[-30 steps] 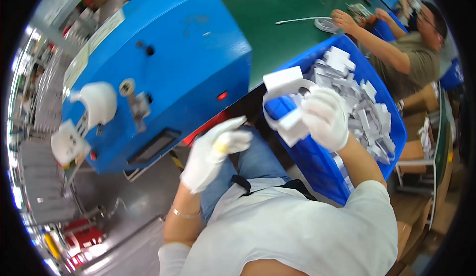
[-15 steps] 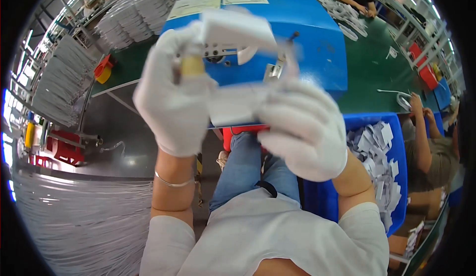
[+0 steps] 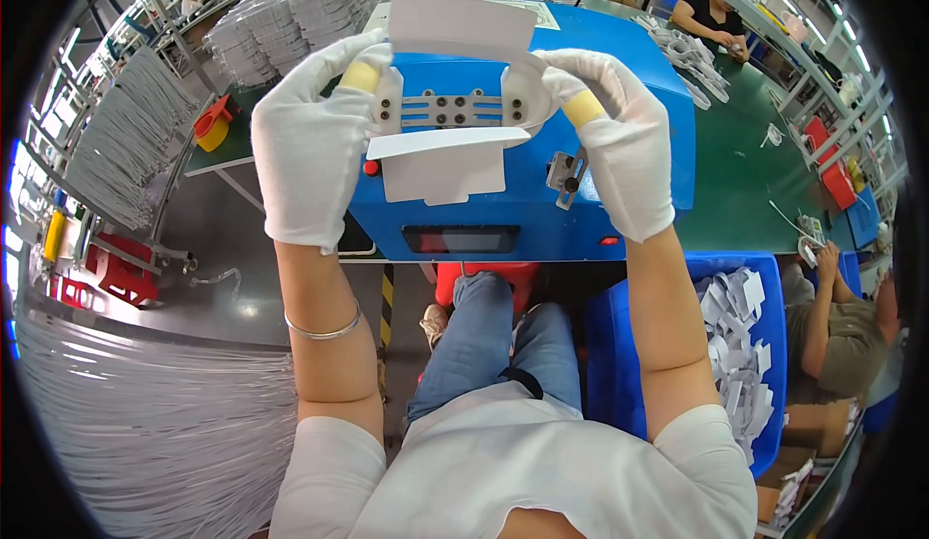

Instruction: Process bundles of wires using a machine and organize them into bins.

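My left hand (image 3: 314, 137) and my right hand (image 3: 619, 137) wear white gloves with yellow tape round the thumbs. Both are pinched on opposite ends of a white loop (image 3: 550, 104) that looks like coiled cable, held over a blue machine (image 3: 629, 74). A white paper flap (image 3: 463, 24) stands out on the far side, and a folded white paper flap (image 3: 445, 169) with a tab hangs on the near side. Between the flaps shows the machine's slotted metal fixture (image 3: 450, 109) with white end blocks. How the paper joins the loop is hidden.
A metal bracket (image 3: 566, 176), a red button (image 3: 371, 167) and a dark display (image 3: 461, 239) sit on the machine. At right, a blue bin (image 3: 780, 345) holds white paper pieces. Bundled white cables (image 3: 164, 423) lie at lower left. Co-workers' hands (image 3: 821, 258) work at the right.
Both hands have moved apart and turned level, with the loop drawn wider between them. The right hand has gone up and away from me. The paper flaps now lie far and near of the fixture.
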